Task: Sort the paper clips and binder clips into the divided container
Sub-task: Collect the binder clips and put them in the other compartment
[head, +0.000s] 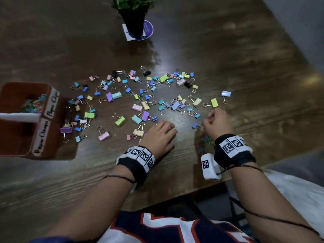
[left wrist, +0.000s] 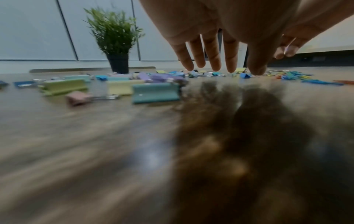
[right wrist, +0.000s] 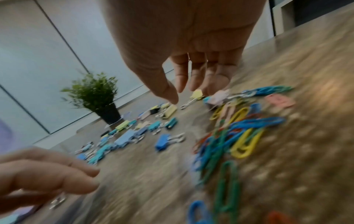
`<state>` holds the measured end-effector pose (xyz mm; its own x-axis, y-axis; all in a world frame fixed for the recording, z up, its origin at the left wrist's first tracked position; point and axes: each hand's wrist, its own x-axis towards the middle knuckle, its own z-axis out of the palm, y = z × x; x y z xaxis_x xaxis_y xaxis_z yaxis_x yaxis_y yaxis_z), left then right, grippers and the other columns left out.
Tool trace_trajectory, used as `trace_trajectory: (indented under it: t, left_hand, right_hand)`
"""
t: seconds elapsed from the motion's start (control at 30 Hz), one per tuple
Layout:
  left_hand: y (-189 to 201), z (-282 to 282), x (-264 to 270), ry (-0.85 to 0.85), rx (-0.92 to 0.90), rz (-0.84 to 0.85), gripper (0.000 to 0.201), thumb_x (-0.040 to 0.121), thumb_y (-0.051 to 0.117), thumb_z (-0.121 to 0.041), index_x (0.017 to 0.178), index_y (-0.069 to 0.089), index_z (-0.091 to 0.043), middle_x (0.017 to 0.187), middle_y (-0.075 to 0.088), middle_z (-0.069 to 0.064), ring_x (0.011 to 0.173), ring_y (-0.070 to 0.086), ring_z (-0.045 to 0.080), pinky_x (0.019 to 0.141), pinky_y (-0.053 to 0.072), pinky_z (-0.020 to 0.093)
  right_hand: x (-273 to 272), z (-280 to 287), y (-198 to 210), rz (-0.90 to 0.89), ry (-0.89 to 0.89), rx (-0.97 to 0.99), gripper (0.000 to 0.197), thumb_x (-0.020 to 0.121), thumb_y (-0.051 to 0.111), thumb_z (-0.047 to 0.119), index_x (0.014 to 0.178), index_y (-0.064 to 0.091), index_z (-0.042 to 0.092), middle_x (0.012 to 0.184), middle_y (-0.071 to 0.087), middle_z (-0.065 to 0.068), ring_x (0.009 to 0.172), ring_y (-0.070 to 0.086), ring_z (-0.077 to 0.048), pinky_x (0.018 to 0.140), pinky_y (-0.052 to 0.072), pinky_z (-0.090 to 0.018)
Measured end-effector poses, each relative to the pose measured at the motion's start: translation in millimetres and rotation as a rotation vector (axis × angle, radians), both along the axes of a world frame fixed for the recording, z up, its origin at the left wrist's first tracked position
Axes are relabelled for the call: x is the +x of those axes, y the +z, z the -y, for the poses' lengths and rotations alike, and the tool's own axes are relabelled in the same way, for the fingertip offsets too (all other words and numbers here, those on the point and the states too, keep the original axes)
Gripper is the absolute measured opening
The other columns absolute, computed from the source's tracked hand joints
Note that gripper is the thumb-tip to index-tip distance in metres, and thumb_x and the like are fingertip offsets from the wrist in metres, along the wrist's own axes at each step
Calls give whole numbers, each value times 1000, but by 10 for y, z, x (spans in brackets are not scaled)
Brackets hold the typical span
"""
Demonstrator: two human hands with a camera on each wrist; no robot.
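Observation:
Many pastel binder clips [head: 140,95] lie scattered over the dark wooden table [head: 228,55]. A small heap of coloured paper clips [head: 206,142] sits under my right wrist and shows large in the right wrist view [right wrist: 239,128]. The brown divided container [head: 52,106] stands at the left with paper clips [head: 33,104] in its far compartment. My left hand [head: 164,132] lies palm down, fingers [left wrist: 214,60] straight with tips near the table, holding nothing. My right hand [head: 210,120] hovers over the clips, fingers [right wrist: 181,75] loosely bent, empty. A blue binder clip [head: 194,126] lies just left of it.
A potted plant [head: 135,20] stands on a round coaster at the table's far side. The container's near compartment [head: 15,135] looks dark and its contents are hidden. The table's front edge [head: 175,200] runs close to my body.

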<state>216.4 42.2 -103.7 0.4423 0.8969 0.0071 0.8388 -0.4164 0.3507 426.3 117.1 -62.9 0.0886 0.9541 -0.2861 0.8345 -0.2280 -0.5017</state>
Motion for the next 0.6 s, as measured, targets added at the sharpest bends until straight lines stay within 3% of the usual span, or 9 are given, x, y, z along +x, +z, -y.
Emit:
trace_trajectory:
  t: [0.07,0.13,0.27,0.3,0.37,0.47,0.6]
  left_hand:
    - [6,-45,186,-44,-69,9,34,78,72,-33,105,61,-15,115,57,6,104,53,28,81,51,43]
    - [45,-86,358,-110,-122,9,33,82,69,-34,109,60,-18,119,54,4,108,50,25,85,48,40]
    - [80,-135,643,-259,-191,10,41,86,66,-36,123,56,-21,128,49,3,115,45,22,91,42,35]
    - [80,-141,706,-291,-196,8,44,85,67,-35,125,56,-20,128,49,4,115,45,22,92,43,36]
    - [72,-147,820,-344,-181,14,47,83,71,-33,125,57,-20,125,51,5,113,47,24,89,47,39]
    - [39,-156,927,-369,-150,63,40,82,73,-29,119,62,-19,114,55,7,103,51,25,79,51,39]
    - [5,-165,964,-398,-111,103,23,88,58,-29,102,70,-17,100,57,5,91,54,24,67,52,32]
  right_hand:
    - [267,-11,-21,55,-45,-46,17,81,61,16,90,47,15,106,48,-11,96,53,-33,81,42,-35]
    - [483,-19,-40,90,-62,-103,29,80,69,22,95,48,11,113,49,-15,103,52,-32,83,40,-33]
    - [748,-13,-136,155,-113,-282,87,67,79,52,128,42,2,142,32,-20,130,40,-33,102,39,-41]
    - [769,-5,-151,155,-124,-303,94,65,79,55,132,39,2,146,29,-19,133,36,-32,103,38,-42]
    - [773,-14,-177,132,-144,-285,90,65,79,54,128,42,2,141,36,-19,129,40,-33,102,40,-42]
    - [729,-71,-178,109,-127,-231,68,70,81,42,115,52,1,123,53,-19,115,49,-33,92,43,-38]
    - [698,-157,-151,77,-86,-212,31,76,79,26,84,53,10,98,63,-14,94,60,-30,78,47,-34]
